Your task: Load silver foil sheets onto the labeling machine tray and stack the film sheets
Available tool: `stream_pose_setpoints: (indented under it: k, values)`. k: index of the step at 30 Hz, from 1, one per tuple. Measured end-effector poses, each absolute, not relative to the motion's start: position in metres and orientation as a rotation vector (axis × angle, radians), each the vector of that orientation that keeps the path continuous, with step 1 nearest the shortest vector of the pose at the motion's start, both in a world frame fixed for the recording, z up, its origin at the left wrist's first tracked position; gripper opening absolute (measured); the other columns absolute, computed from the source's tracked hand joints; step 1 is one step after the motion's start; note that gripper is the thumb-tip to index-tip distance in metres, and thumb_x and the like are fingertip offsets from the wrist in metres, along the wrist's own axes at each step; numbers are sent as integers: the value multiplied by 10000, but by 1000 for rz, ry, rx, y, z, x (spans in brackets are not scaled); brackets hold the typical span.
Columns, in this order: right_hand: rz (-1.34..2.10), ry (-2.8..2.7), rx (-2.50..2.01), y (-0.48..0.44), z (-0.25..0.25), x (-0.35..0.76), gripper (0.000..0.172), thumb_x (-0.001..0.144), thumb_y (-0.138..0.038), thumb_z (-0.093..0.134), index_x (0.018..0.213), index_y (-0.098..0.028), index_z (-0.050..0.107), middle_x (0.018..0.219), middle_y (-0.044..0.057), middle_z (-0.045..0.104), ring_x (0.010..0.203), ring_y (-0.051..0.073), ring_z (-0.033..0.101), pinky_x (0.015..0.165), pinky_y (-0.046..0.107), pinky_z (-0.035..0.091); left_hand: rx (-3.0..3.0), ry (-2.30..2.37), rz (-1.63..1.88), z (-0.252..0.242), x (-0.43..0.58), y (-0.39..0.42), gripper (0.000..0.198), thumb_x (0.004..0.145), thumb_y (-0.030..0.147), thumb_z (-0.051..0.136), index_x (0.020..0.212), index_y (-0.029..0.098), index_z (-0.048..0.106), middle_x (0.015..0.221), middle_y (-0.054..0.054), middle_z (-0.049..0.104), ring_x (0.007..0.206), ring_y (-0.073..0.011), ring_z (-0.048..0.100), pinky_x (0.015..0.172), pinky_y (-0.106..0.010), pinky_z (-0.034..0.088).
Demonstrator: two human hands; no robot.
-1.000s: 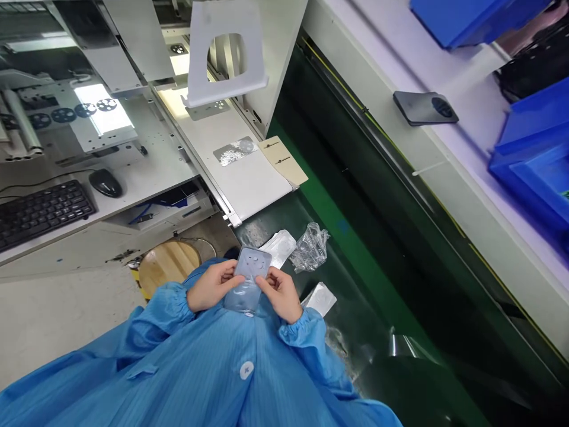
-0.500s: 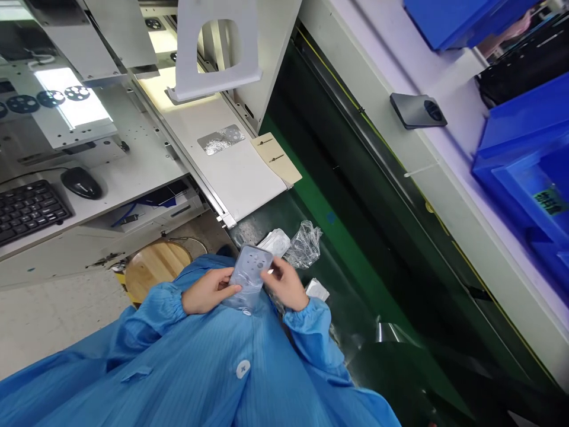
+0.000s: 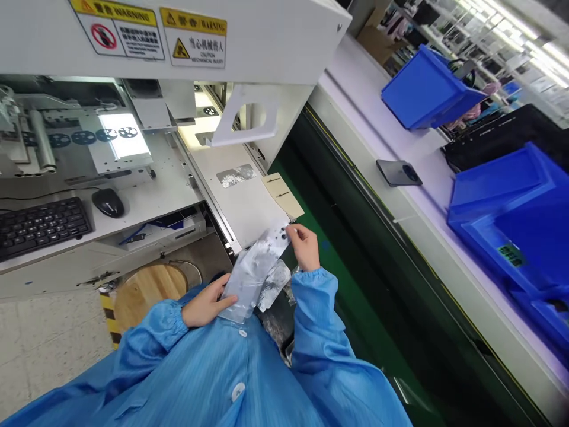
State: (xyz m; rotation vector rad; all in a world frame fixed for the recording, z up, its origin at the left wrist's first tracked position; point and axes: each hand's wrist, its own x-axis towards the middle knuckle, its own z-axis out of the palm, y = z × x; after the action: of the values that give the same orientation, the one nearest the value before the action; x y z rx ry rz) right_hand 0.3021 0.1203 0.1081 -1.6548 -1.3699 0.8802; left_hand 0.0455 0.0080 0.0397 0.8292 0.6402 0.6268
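My left hand [image 3: 207,303] grips the lower edge of a flat, translucent plastic packet [image 3: 251,276]. My right hand [image 3: 306,246] pinches the packet's far corner, near a few small round holes [image 3: 282,235]. The packet lies tilted across my chest, stretched between both hands. A silvery foil-like piece [image 3: 273,286] sits just right of the packet, below my right hand, and may be attached to it. Whatever lay on the dark mat beneath my right forearm is hidden. I wear a blue striped smock [image 3: 231,379] with snapped cuffs.
A white machine [image 3: 178,35] with yellow warning labels stands ahead, with a keyboard [image 3: 44,222] and mouse [image 3: 108,202] on its left shelf. A wooden stool top [image 3: 149,296] is at lower left. Blue bins [image 3: 502,219] and a dark grey device [image 3: 399,172] sit on a white ledge right.
My right hand has moved up and to the right, out to the packet's far corner, and the packet now lies stretched and tilted. My view has swung upward, bringing the warning labels into sight.
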Motion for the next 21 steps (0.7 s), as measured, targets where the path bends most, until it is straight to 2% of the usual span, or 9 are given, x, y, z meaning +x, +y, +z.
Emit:
stream_pose_setpoints:
  k: [3,6,9,12,17,21]
  values:
    - [795,-1128,-1817,170,75,306,361,835,-454,535,926,-133,672,718,43,646,587,175,581,564,284,482,739,790,666,30,21,9,650,784,451,743,1294,166,458,1088,-106,708,936,-261,688,805,-370,566]
    - [641,-1213,-2057,201,50,301,325,855,-381,519,978,-126,678,739,62,654,685,213,615,698,329,500,672,971,716,24,-5,10,720,707,505,789,1255,162,473,1025,-94,732,908,-271,700,792,-375,577]
    - [273,-1374,-2168,206,38,286,401,876,-353,513,1179,-113,620,1024,151,657,955,282,595,875,403,453,654,1077,756,24,-20,11,731,670,536,803,1220,167,493,1038,-89,732,953,-281,694,828,-386,575]
    - [52,-1615,-2096,198,31,261,514,915,-402,481,1336,-108,501,1286,206,525,1171,325,479,993,453,369,647,1087,769,23,-22,13,715,682,543,794,1206,161,492,1077,-101,722,968,-285,691,843,-406,577]
    - [237,-2034,-2057,192,15,227,522,934,-493,469,1353,-184,491,1431,179,403,1314,348,319,1095,541,201,650,1066,757,18,-14,16,692,703,539,784,1200,164,482,1095,-109,719,986,-282,689,875,-419,571]
    - [301,-2109,-2039,197,10,229,494,916,-486,505,1321,-203,514,1440,166,411,1342,356,294,1115,603,111,648,1081,740,19,-13,19,705,695,551,785,1204,171,479,1085,-103,723,984,-288,690,876,-431,571]
